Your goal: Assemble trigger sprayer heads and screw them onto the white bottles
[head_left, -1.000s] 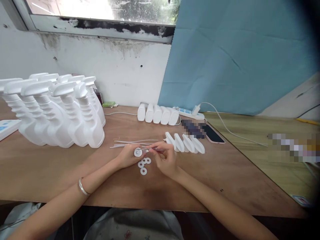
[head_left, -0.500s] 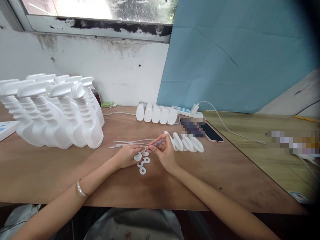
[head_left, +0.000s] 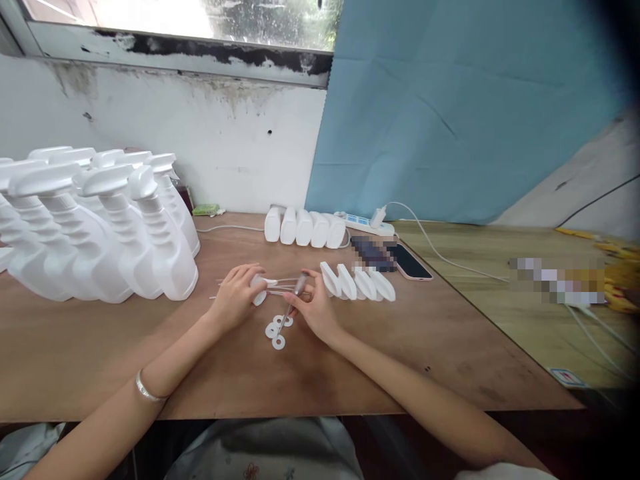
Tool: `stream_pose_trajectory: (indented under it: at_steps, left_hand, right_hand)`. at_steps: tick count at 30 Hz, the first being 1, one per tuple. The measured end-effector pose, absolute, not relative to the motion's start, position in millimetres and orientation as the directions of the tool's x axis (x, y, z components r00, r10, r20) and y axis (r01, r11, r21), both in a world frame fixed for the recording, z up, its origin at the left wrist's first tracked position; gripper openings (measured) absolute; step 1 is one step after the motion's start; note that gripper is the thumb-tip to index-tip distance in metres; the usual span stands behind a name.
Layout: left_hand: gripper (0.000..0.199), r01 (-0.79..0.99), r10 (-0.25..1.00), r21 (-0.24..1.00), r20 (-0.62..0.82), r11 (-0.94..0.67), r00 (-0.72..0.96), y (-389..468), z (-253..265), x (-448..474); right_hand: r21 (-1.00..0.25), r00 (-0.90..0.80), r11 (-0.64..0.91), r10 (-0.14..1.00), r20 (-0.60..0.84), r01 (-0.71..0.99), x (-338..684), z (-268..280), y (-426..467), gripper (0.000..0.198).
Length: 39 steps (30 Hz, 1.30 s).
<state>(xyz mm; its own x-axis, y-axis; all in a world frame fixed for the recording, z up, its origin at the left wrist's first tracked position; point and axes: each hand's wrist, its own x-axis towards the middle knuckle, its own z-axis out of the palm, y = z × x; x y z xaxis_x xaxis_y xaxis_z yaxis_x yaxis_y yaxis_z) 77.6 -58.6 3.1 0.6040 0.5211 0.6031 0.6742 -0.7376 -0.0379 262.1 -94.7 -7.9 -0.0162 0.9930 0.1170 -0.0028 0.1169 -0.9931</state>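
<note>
My left hand (head_left: 236, 295) is closed around a small white plastic part (head_left: 259, 291), mostly covered by the fingers. Between the thumb and fingers of my right hand (head_left: 315, 308) is a thin screwdriver-like tool (head_left: 301, 284) with a pale handle, pointing down. Its tip is among several flat white ring washers (head_left: 279, 342) on the table; I cannot tell whether it touches one. Thin white tubes (head_left: 283, 292) lie behind and between the hands. Just beyond my right hand, several white spray-head covers (head_left: 347, 283) lean in a row.
White spray bottles (head_left: 165, 250) stand grouped at the left of the brown table (head_left: 210, 373). More white plastic pieces (head_left: 304, 228) stand in a row at the back. A power strip (head_left: 367, 224), its cable and a phone (head_left: 411, 261) lie at the right rear.
The tool's tip has gone from the small white part at my left hand down to the washers. My left hand has moved back and left with the part. The view has shifted slightly right.
</note>
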Motion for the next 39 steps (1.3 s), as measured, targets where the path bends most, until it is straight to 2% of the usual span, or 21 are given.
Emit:
stream_pose_trajectory:
  at_steps: [3, 6, 9, 11, 14, 17, 22, 26, 29, 33, 36, 39]
  left_hand:
    - [0.014, 0.616, 0.664, 0.380, 0.671, -0.690, 0.330, -64, 10, 82]
    - [0.017, 0.405, 0.800, 0.716, 0.597, -0.568, 0.067, -66, 12, 86]
    - [0.022, 0.139, 0.925, 0.923, 0.371, -0.358, -0.079, -64, 8, 90]
    - [0.027, -0.023, 0.974, 0.975, 0.219, -0.220, -0.051, -64, 3, 93]
    - [0.032, -0.152, 0.991, 0.982, 0.119, -0.108, 0.065, -72, -1, 102]
    - [0.036, -0.127, 0.970, 0.986, 0.133, -0.109, 0.202, -84, 0, 108]
    - [0.030, -0.019, 0.896, 0.951, 0.296, -0.308, 0.330, -91, 6, 106]
    - [0.035, 0.076, 0.819, 0.858, 0.454, -0.508, 0.351, -89, 9, 99]
    - [0.030, 0.178, 0.773, 0.790, 0.481, -0.587, 0.412, -87, 9, 96]
    - [0.019, 0.430, 0.758, 0.638, 0.425, -0.639, 0.495, -79, 4, 92]
    - [0.023, 0.654, 0.783, 0.434, 0.387, -0.620, 0.486, -66, -3, 85]
    - [0.033, 0.757, 0.773, 0.240, 0.398, -0.607, 0.493, -51, -9, 74]
  right_hand:
    - [-0.992, -0.102, 0.079, 0.992, 0.069, 0.098, 261, -17, -91, 0.058]
    - [-0.984, -0.143, 0.072, 0.989, 0.048, 0.164, 261, -17, -91, 0.060]
    - [-0.938, -0.119, 0.160, 0.985, 0.129, 0.308, 262, -10, -94, 0.048]
    - [-0.923, -0.151, 0.216, 0.973, 0.176, 0.317, 261, -5, -99, 0.038]
    - [-0.965, -0.233, 0.205, 0.958, 0.164, 0.162, 255, -2, -106, 0.033]
    - [-0.987, -0.212, 0.162, 0.964, 0.162, -0.015, 248, -3, -109, 0.031]
    - [-0.932, -0.160, 0.063, 0.979, 0.127, -0.356, 251, 0, -102, 0.026]
    - [-0.815, -0.244, -0.100, 0.968, 0.052, -0.571, 264, 9, -93, 0.025]
    - [-0.803, -0.263, -0.115, 0.963, 0.054, -0.584, 276, 19, -90, 0.025]
    - [-0.872, -0.200, 0.001, 0.973, 0.114, -0.489, 296, 41, -95, 0.029]
    - [-0.935, -0.081, 0.102, 0.987, 0.137, -0.340, 323, 61, -104, 0.030]
    - [-0.985, 0.074, 0.143, 0.988, 0.136, -0.096, 365, 75, -113, 0.031]
